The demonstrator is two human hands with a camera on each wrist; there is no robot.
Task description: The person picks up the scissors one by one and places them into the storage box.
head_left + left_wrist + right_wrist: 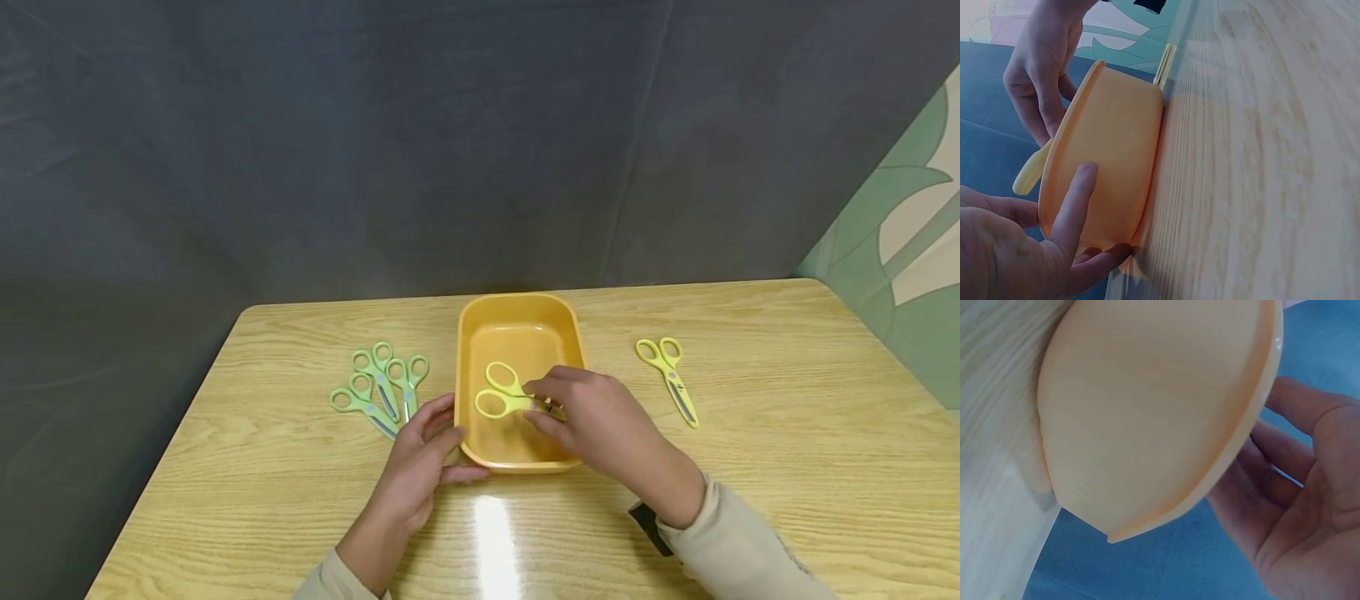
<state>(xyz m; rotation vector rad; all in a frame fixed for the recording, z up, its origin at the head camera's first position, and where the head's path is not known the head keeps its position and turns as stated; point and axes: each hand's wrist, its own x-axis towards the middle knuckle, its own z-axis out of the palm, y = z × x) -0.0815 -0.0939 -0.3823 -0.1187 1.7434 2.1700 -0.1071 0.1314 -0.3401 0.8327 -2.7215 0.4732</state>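
1 orange tray [519, 310] on table [255, 392]; L hand [412, 467] half-closed, fingers bent round tray's near-L corner, prob. to steady it; R hand [607, 421] nearly closed, pinching yellow scissors [517, 402] by blade end over tray, loops pointing L; 3 prs green scissors [407, 384] L of tray, 2nd yellow pr [670, 372] R, apparently grouped by colour

The tray [517, 343] lies open at its far half; the right hand [592, 412] and held scissors [517, 402] block the near half. A hand could pass between tray and lone scissors [677, 387]; left hand [416, 462] and green scissors [387, 392] crowd the left.
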